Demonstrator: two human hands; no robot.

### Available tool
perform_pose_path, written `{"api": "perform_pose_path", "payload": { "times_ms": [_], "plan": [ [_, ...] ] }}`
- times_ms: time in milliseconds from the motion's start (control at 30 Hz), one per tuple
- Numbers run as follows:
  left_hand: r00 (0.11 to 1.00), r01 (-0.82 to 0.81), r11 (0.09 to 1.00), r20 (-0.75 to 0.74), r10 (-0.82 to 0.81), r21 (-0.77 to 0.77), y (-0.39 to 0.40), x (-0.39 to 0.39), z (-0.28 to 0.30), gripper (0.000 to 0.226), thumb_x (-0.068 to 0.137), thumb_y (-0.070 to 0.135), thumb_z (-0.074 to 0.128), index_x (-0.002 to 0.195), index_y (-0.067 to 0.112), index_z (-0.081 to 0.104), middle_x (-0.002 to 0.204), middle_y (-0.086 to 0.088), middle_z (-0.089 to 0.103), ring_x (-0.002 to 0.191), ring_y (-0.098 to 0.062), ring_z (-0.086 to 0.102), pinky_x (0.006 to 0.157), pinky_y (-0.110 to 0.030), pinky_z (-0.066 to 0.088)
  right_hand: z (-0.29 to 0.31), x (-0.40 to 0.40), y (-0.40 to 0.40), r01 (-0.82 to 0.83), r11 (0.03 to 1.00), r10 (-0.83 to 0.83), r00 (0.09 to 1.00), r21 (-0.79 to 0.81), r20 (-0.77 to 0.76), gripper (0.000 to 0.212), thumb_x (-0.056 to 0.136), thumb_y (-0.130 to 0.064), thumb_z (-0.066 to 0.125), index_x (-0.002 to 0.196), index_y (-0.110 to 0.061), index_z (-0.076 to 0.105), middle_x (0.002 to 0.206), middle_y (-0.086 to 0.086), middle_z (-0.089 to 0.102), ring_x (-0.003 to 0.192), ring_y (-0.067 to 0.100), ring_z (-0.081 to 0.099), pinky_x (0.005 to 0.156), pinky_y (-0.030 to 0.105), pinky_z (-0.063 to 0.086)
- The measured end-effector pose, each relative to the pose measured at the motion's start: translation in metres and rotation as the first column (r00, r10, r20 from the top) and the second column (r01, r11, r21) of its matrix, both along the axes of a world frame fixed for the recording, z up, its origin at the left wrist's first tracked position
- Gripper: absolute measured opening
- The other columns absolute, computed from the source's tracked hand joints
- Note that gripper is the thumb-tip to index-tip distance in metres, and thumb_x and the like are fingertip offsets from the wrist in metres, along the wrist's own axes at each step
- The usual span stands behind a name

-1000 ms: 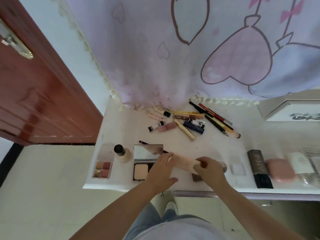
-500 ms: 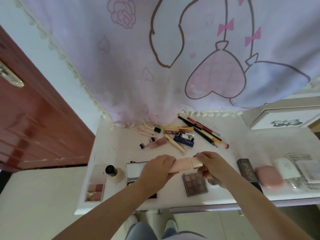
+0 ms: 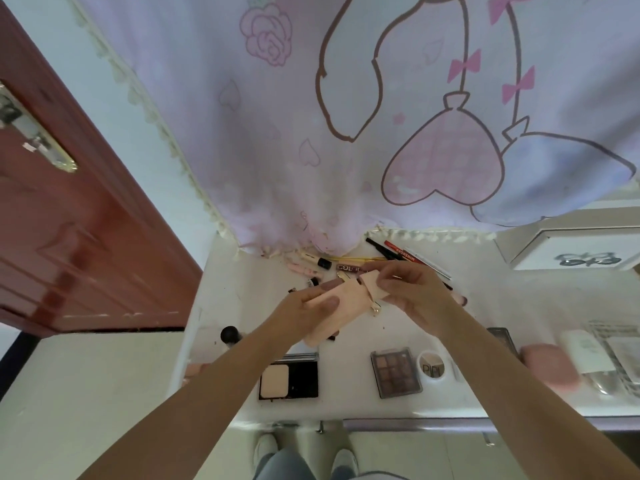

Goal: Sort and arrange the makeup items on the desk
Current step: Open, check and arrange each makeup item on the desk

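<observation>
Above the surface (image 3: pixel 346 403) we hold the peach pouch (image 3: pixel 341 299), left hand (image 3: pixel 304 310) gripping its body, right hand (image 3: pixel 412 292) pinching its flap; a loose grip might spill contents onto pencils (image 3: pixel 408 256).

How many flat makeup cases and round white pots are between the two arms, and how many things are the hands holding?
Flat cases: 2, the powder compact and the eyeshadow palette
Round white pots: 1, the white pot
Held things: 1, the peach-pink pack, held by the left hand and the right hand
Total: 4
</observation>
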State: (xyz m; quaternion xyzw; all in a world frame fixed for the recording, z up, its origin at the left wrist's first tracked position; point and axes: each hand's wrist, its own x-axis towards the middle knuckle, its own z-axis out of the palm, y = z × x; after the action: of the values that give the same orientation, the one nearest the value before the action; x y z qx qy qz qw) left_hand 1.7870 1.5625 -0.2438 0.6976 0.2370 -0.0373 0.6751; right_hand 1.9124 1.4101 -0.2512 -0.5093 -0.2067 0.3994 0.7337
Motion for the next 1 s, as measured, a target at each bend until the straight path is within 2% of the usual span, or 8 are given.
{"api": "perform_pose_path", "payload": {
  "times_ms": [167,267,367,467,633,800,900,1000],
  "plan": [
    [0.998,-0.034,0.999,-0.048,0.032,-0.035,-0.002,-0.014,-0.010,0.016,0.093,0.020,0.050,0.096,0.008,0.060,0.077,-0.001,0.062,0.051,-0.001,0.061,0.047,-0.014,0.047,-0.015,-0.003,0.002,-0.044,0.992,0.044,0.999,-0.119,-0.008,0.039,0.080,0.025,0.042,0.103,-0.002,0.058,0.095,0.006,0.068,0.081,0.012,0.067,0.066,0.021,0.055],
    [0.995,-0.051,0.996,-0.091,0.044,-0.078,-0.002,-0.023,-0.013,0.019,0.094,0.023,0.049,0.083,0.012,0.060,0.055,0.007,0.060,0.043,-0.001,0.055,0.040,-0.014,0.041,-0.015,-0.007,-0.001,-0.095,0.965,0.103,0.995,-0.243,0.021,0.037,0.081,0.022,0.045,0.100,-0.005,0.063,0.078,-0.004,0.073,0.074,0.005,0.067,0.066,0.015,0.053],
    [0.996,-0.031,0.993,-0.081,0.022,-0.118,-0.002,-0.029,-0.017,0.022,0.094,0.025,0.049,0.081,0.010,0.058,0.048,0.009,0.058,0.043,-0.002,0.052,0.042,-0.015,0.040,-0.016,-0.010,-0.003,-0.145,0.945,0.162,0.986,-0.293,0.035,0.034,0.082,0.019,0.048,0.096,-0.008,0.065,0.080,-0.003,0.073,0.078,0.010,0.067,0.075,0.021,0.056],
    [0.989,-0.034,0.993,-0.149,0.017,-0.114,-0.003,-0.038,-0.027,0.025,0.092,0.028,0.052,0.074,0.011,0.056,0.056,0.003,0.050,0.047,-0.007,0.047,0.046,-0.018,0.037,-0.019,-0.015,-0.005,-0.136,0.888,0.224,0.963,-0.440,0.153,0.035,0.082,0.016,0.051,0.101,-0.009,0.066,0.087,0.003,0.067,0.078,0.014,0.062,0.073,0.022,0.055],
    [0.973,-0.135,0.946,-0.221,0.070,-0.294,-0.021,-0.067,-0.040,0.024,0.092,0.026,0.052,0.075,0.011,0.058,0.064,-0.003,0.049,0.052,-0.011,0.046,0.044,-0.018,0.040,-0.025,-0.038,-0.004,-0.101,0.804,0.275,0.937,-0.586,0.215,0.041,0.079,0.018,0.053,0.086,-0.018,0.070,0.096,0.003,0.067,0.084,0.010,0.063,0.079,0.019,0.054],
    [0.950,-0.189,0.962,-0.284,0.129,-0.196,-0.044,-0.084,-0.066,0.014,0.092,0.026,0.054,0.087,0.013,0.056,0.075,-0.001,0.051,0.067,-0.013,0.052,0.060,-0.023,0.046,-0.038,-0.044,-0.005,-0.277,0.711,0.334,0.942,-0.646,-0.037,0.035,0.087,0.013,0.041,0.095,-0.006,0.069,0.109,0.000,0.064,0.098,0.013,0.060,0.088,0.022,0.052],
    [0.936,-0.239,0.961,-0.296,0.190,-0.138,-0.063,-0.083,-0.084,0.015,0.090,0.021,0.056,0.103,0.014,0.054,0.094,-0.001,0.056,0.087,-0.016,0.057,0.078,-0.029,0.050,-0.055,-0.035,0.002,-0.176,0.555,0.552,0.809,-0.813,0.201,0.030,0.089,0.000,0.050,0.109,-0.015,0.067,0.115,-0.009,0.059,0.106,0.009,0.055,0.095,0.022,0.044],
    [0.893,-0.352,0.923,-0.352,0.281,-0.154,-0.079,-0.076,-0.101,0.035,0.089,0.012,0.058,0.122,0.008,0.049,0.117,-0.008,0.055,0.107,-0.024,0.056,0.090,-0.034,0.052,-0.074,-0.021,0.015,-0.194,0.540,0.651,0.713,-0.819,0.260,0.036,0.087,0.000,0.054,0.120,-0.013,0.059,0.119,-0.003,0.058,0.102,0.006,0.052,0.077,0.007,0.042]
  ]
}}
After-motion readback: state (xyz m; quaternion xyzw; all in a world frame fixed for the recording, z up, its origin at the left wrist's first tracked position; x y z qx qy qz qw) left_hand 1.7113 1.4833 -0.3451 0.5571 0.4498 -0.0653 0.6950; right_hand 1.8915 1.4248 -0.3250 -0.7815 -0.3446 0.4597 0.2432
